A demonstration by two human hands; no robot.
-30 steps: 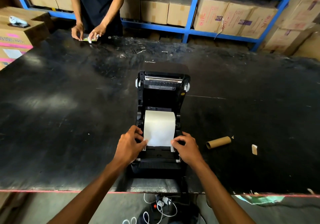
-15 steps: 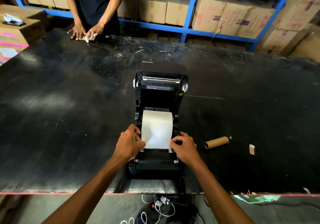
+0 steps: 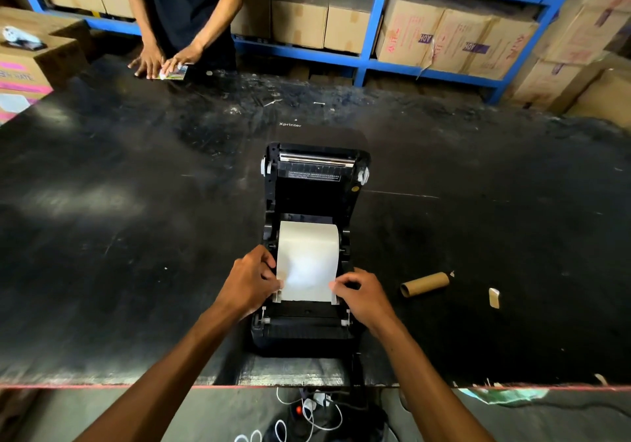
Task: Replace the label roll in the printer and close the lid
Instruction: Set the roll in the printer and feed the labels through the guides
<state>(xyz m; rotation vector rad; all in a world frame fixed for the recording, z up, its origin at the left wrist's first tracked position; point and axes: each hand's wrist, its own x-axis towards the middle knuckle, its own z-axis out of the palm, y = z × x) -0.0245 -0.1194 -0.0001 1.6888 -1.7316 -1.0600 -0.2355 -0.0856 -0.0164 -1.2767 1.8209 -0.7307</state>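
A black label printer sits at the near edge of the black table, its lid swung up and back. A white label roll lies in its bay, with the paper's loose end drawn toward me over the front guides. My left hand pinches the paper's left edge. On the other side my right hand pinches the right edge. An empty brown cardboard core lies on the table right of the printer.
A small tan scrap lies beyond the core. Another person stands at the far side, hands on a small packet. Blue shelving with cartons runs behind. Cartons stand at left. Cables hang below the table's near edge.
Both hands have stayed at the paper's edges near the front guides, shifting only slightly. The other person's hands moved a little on the packet.
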